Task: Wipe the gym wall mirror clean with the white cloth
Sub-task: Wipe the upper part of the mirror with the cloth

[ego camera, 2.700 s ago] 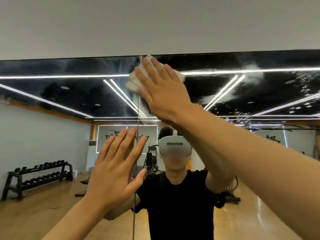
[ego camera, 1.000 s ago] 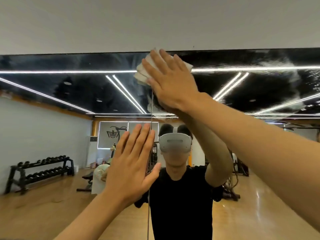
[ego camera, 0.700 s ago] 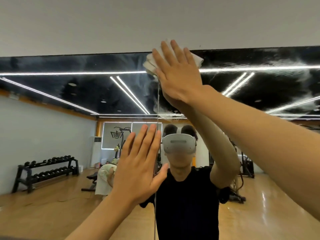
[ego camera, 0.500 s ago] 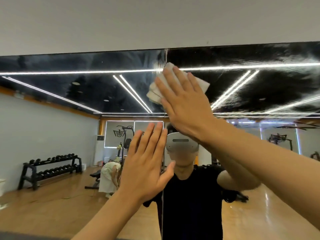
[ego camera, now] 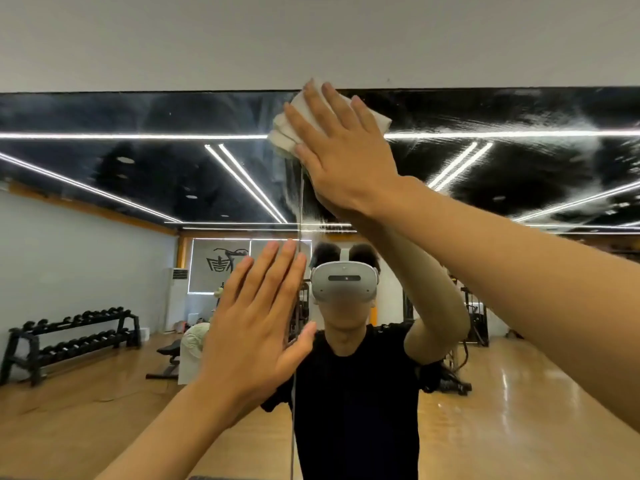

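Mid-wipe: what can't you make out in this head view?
Head view only:
- White cloth: mostly covered by the right hand.
- Left hand: only its back shows, so contact with the mirror is unclear.
- Mirror's sides and bottom: cut off by the frame edges.
- Smears at upper right: blurred; residue or glare, cannot tell.

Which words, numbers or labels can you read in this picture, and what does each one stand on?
No text can be read.
On the banner reflected in the mirror: a dark emblem, too blurred to read.
On the reflected headset: no legible brand.
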### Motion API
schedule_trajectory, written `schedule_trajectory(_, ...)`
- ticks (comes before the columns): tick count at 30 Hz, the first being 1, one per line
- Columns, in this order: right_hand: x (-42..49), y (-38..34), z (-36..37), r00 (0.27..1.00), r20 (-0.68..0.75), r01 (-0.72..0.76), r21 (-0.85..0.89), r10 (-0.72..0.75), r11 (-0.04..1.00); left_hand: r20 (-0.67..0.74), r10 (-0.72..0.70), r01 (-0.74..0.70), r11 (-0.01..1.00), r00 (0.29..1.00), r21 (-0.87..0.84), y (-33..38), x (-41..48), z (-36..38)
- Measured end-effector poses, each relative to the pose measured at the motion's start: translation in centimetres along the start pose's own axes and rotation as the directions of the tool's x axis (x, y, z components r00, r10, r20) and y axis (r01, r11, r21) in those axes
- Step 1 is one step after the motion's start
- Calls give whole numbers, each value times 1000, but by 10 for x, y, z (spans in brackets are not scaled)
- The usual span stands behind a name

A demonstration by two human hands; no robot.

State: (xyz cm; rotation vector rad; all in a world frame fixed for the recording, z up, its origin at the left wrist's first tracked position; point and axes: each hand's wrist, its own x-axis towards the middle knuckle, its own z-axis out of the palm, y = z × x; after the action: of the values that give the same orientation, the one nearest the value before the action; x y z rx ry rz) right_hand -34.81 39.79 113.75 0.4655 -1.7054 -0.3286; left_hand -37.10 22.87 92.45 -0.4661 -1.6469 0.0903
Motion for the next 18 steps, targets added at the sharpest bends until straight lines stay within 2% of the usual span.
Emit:
schedule_trajectory(4, -32, 63, -12, 1000, 12, -10, -20, 11, 1000, -16, 32, -32, 999, 999, 23, 2, 1, -2)
schedule_trajectory(13, -140, 219, -42, 947, 48, -316, -54, 319, 947, -9, 25, -25, 998, 1000, 55, 3, 1, -2)
schedule_trajectory(18, -150, 233, -47, 906, 12, -422, -29, 423, 906, -22, -9, 11, 998, 1000, 68, 12, 1, 0)
